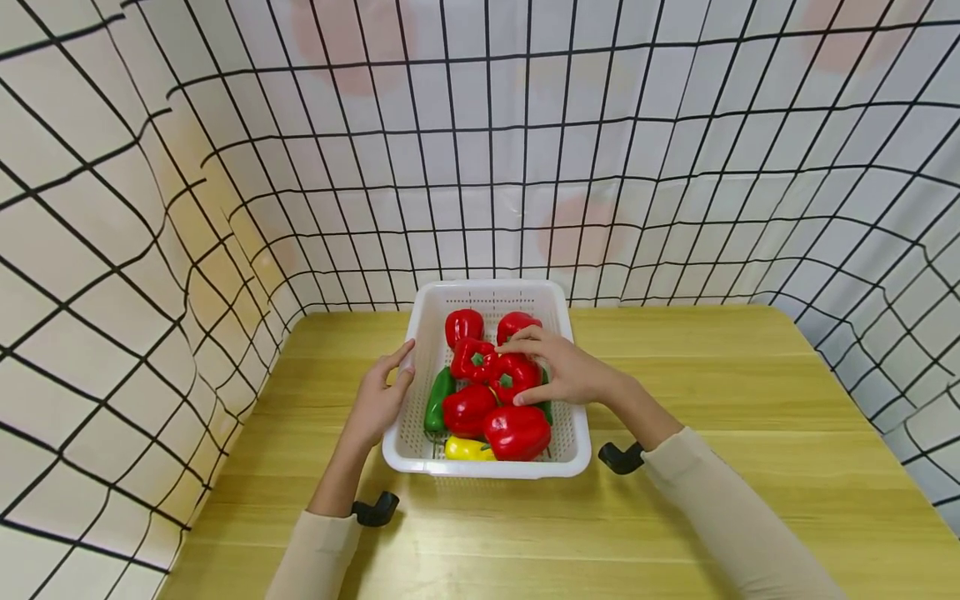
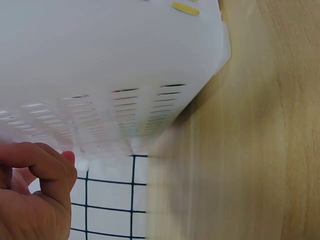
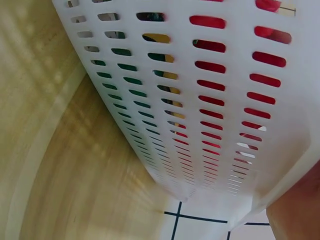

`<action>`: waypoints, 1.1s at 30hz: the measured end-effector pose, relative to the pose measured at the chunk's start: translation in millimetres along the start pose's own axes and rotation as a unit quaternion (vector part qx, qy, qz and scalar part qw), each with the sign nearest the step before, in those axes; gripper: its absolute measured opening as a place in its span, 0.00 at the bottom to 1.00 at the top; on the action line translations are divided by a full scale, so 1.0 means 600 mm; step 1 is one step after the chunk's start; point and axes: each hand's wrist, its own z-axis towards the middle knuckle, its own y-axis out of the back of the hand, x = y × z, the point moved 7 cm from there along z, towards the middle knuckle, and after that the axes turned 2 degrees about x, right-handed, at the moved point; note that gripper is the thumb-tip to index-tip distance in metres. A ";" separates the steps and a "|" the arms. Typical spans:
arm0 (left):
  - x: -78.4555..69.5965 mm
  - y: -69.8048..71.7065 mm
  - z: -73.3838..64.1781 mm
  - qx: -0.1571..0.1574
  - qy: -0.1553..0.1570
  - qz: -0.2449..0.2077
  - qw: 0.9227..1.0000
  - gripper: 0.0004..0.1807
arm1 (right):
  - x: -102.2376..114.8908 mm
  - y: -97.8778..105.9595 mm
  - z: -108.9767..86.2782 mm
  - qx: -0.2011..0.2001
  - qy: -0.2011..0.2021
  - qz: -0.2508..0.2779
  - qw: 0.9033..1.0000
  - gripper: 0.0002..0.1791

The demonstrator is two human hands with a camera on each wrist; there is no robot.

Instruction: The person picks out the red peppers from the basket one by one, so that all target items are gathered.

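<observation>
A white perforated plastic basket (image 1: 487, 469) holds several red bell peppers (image 1: 517, 433), along with a green pepper (image 1: 439, 400) at its left side and a yellow pepper (image 1: 467, 450) near the front. My left hand (image 1: 381, 400) grips the basket's left rim; in the left wrist view its curled fingers (image 2: 45, 167) are at the basket's outer wall. Reaching in over the right rim, my right hand (image 1: 566, 371) has thumb and fingers around a red bell pepper (image 1: 513, 379) with its green stem up. Another green pepper (image 1: 547, 408) is partly hidden under that hand.
The basket stands on a wooden table (image 1: 712, 500). Black wire grid panels (image 1: 487, 167) with pale cloth behind them rise at the back and both sides. Black wrist mounts (image 1: 377, 509) stick out beside both forearms.
</observation>
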 end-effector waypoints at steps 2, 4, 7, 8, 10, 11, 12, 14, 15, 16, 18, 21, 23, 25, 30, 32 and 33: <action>0.001 0.000 0.000 -0.001 -0.002 0.000 1.000 0.27 | -0.002 0.000 0.001 -0.012 0.000 0.015 1.000 0.41; 0.001 0.001 0.000 -0.001 -0.003 0.001 1.000 0.27 | -0.003 0.002 0.001 -0.024 0.003 0.035 0.999 0.41; 0.000 0.002 0.000 -0.002 -0.003 0.005 1.000 0.27 | -0.003 0.004 0.001 -0.037 0.012 0.053 0.998 0.42; -0.001 0.003 0.000 -0.004 -0.001 0.007 1.000 0.26 | -0.002 0.004 0.001 -0.040 0.013 0.058 0.997 0.42; -0.001 0.004 -0.001 -0.005 0.007 0.014 1.000 0.26 | -0.003 0.004 0.000 -0.048 0.016 0.066 0.997 0.42; -0.001 0.004 -0.001 -0.006 0.013 0.017 1.000 0.26 | -0.003 0.004 0.000 -0.053 0.017 0.070 0.996 0.42; -0.002 0.004 -0.002 -0.006 0.018 0.019 1.000 0.26 | -0.004 0.004 0.000 -0.058 0.017 0.076 0.995 0.42; -0.002 0.005 -0.004 -0.007 0.028 0.025 0.999 0.26 | -0.007 0.005 -0.001 -0.068 0.014 0.090 0.993 0.42; -0.001 0.004 -0.004 -0.006 0.032 0.027 0.999 0.26 | -0.008 0.006 -0.002 -0.074 0.013 0.095 0.993 0.41; -0.001 0.004 -0.004 -0.007 0.033 0.029 0.999 0.26 | -0.009 0.007 -0.002 -0.079 0.013 0.098 0.992 0.41; 0.000 0.005 -0.004 -0.008 0.030 0.031 0.999 0.26 | -0.009 0.010 -0.004 -0.088 0.009 0.105 0.991 0.40; 0.002 0.005 -0.003 -0.009 0.023 0.034 0.999 0.26 | -0.008 0.017 -0.010 -0.101 0.005 0.114 0.988 0.39; 0.002 0.005 -0.003 -0.010 0.019 0.032 0.999 0.26 | -0.008 0.023 -0.014 -0.110 -0.002 0.125 0.986 0.38; 0.003 0.006 -0.003 -0.011 0.019 0.029 0.999 0.25 | -0.011 0.029 -0.018 -0.119 -0.010 0.135 0.984 0.38; 0.006 0.006 -0.004 -0.011 0.027 0.019 0.999 0.25 | -0.019 0.044 -0.032 -0.142 -0.031 0.156 0.977 0.38; 0.007 0.006 -0.004 -0.015 0.030 0.018 0.999 0.25 | -0.023 0.051 -0.039 -0.152 -0.032 0.158 0.975 0.38; 0.007 0.007 -0.004 -0.018 0.032 0.018 0.999 0.25 | -0.024 0.055 -0.042 -0.158 -0.033 0.158 0.974 0.37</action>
